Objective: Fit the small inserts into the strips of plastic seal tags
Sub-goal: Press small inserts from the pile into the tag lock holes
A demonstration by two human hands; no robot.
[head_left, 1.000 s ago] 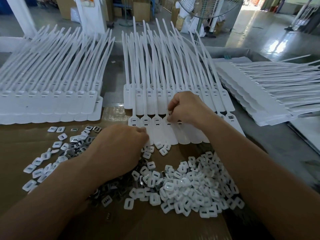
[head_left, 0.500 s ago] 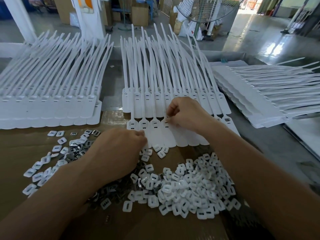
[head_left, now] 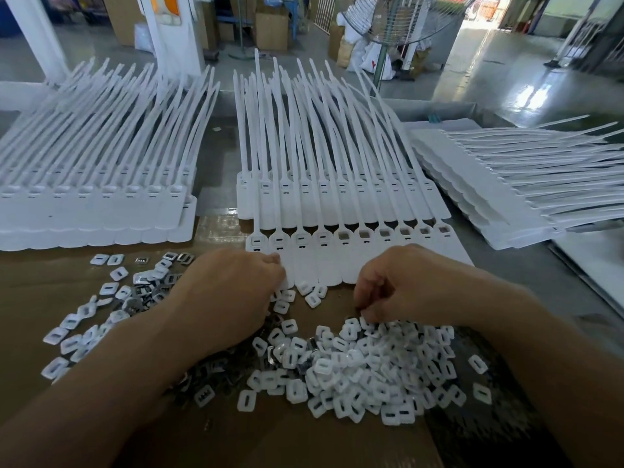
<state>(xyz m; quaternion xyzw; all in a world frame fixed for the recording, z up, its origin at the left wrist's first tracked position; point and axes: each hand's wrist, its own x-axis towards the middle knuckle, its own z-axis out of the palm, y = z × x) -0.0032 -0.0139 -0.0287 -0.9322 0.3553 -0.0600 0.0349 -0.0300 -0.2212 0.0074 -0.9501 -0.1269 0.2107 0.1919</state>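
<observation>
The right hand (head_left: 401, 285) curls its fingers onto the far edge of the pile of inserts (head_left: 364, 366), low centre of the frame; whether it pinches one I cannot tell. The left hand (head_left: 233, 295), fingers curled too, rests against the left end of the strip (head_left: 324, 265) lying mid-frame; what its palm holds is hidden. The inserts look light, hard and slick, likely to skitter, so best pinched by their edges. The strip looks thin and bendy; steady it by the flat tags, below the open sockets (head_left: 344, 235)

Pedestal fan (head_left: 401, 18), cardboard boxes (head_left: 271, 30) behind.
</observation>
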